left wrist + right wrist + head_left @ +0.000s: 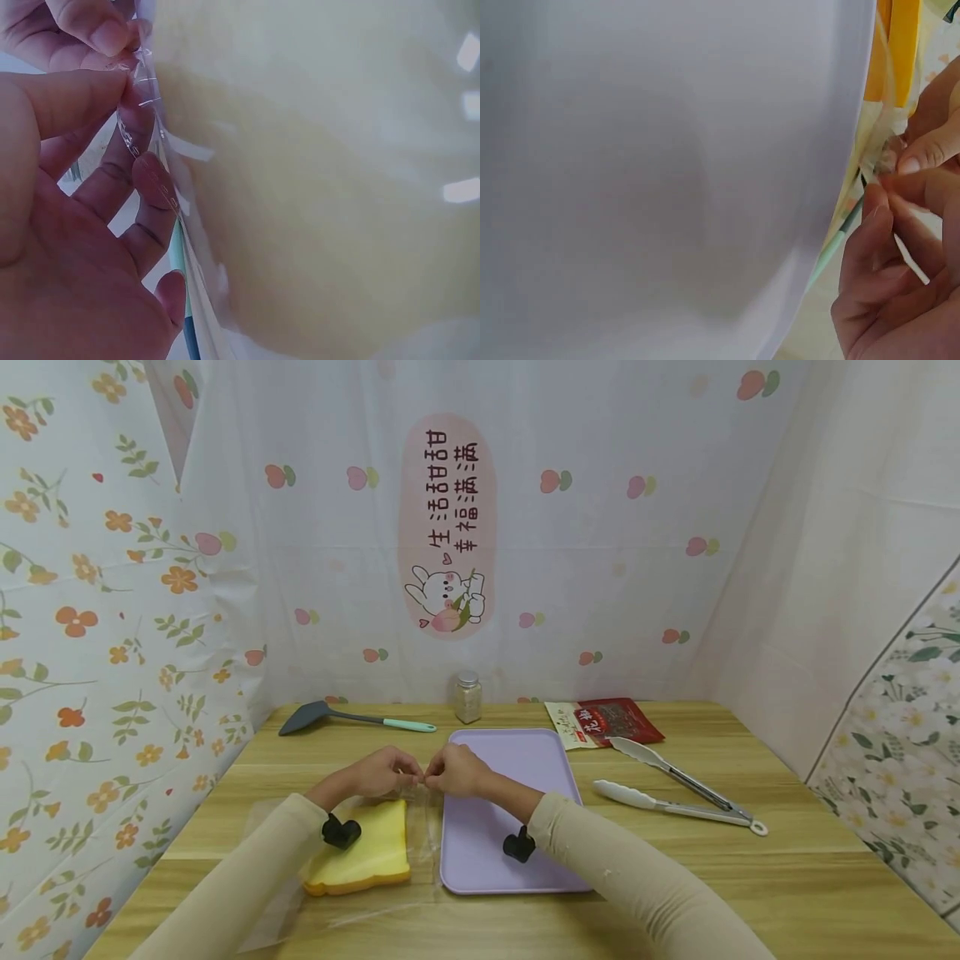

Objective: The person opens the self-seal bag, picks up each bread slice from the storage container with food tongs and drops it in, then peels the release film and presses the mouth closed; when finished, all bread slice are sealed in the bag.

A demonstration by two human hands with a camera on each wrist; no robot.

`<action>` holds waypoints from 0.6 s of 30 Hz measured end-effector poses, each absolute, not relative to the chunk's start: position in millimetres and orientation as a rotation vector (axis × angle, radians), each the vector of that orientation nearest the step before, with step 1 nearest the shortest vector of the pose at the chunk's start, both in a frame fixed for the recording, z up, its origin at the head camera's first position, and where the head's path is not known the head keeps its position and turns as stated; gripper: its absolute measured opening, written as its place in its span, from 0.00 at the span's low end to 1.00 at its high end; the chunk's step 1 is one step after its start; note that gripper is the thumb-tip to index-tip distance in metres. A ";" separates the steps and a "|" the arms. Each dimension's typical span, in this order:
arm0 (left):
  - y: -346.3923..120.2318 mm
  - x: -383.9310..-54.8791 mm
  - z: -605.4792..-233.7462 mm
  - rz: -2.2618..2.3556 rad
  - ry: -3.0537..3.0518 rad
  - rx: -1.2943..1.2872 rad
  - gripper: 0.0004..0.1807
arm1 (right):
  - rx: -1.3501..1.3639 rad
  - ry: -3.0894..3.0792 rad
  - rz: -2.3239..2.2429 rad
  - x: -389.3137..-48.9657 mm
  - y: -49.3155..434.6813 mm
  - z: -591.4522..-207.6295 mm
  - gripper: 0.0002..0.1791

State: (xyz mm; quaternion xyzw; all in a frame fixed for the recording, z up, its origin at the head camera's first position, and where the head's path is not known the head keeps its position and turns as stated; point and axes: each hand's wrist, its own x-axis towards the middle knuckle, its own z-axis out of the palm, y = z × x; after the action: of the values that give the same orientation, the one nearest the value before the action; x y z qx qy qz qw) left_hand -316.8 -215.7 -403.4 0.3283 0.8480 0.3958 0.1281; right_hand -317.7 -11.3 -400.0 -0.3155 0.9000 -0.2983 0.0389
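My L hand (381, 772) & R hand (459, 770) both pinched the edge of the clear bag (426, 847), w/ the bread slice (375, 845) under its plastic on the table (750, 881) just L of the lilac tray (480, 856), so an uneven tug might've torn it or dragged the bread askew.

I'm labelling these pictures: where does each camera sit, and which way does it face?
Head: head-worn, facing forward and down over the lilac tray and bread slice; left hand, right hand and sleeves show.
Left wrist: worn there, facing the bread slice through clear plastic bag; both hands show.
Right wrist: worn there, mostly facing the tray; both hands at right edge.
Both wrist views share the spatula's mint handle.
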 end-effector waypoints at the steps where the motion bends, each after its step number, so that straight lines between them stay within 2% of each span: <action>1: -215.8 -317.1 -403.7 1.158 2.462 0.956 0.09 | -0.979 2.751 -0.925 -318.4 -11.0 -400.4 0.06; 9: -215.3 -317.0 -403.8 1.154 2.472 0.960 0.09 | -1.061 2.742 -0.921 -322.8 -9.5 -400.9 0.07; 18: -214.8 -317.3 -405.3 1.154 2.495 0.948 0.09 | -1.022 2.784 -0.865 -322.7 -12.2 -400.5 0.07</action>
State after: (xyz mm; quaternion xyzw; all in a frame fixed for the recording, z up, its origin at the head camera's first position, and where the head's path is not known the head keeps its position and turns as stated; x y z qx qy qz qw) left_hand -317.3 -214.8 -405.3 0.3238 0.8522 0.3941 0.1166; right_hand -322.7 -12.2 -400.5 -0.3307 0.9009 -0.2799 0.0262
